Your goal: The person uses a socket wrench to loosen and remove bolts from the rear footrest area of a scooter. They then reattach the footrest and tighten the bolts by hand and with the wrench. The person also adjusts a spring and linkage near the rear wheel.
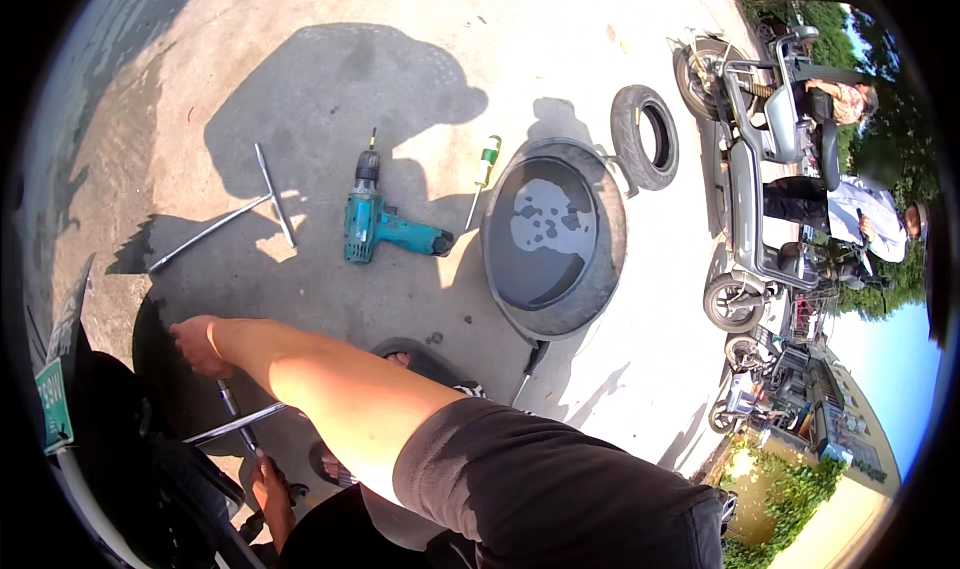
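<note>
A shiny metal cross-shaped wrench (237, 424) is at the lower left, beside the dark shaded parts of a scooter (110, 409). My right hand (203, 347) is closed around the wrench's upper end, its bare forearm crossing the view from the lower right; the fingers are partly in shadow. Lower down, my left hand (268, 484) is wrapped round the other end of the same bar. On the concrete ahead lie a T-handle wrench (215, 231), a teal cordless drill (375, 227) and a screwdriver (486, 166) with a green and yellow handle.
A round basin (610, 259) of water stands right of the drill, with a dark-handled metal rod (532, 364) below it. Beyond lies a tyre (628, 134). My sandalled feet are beneath my arm. Parked scooters (745, 199) and two people (860, 209) are at the right.
</note>
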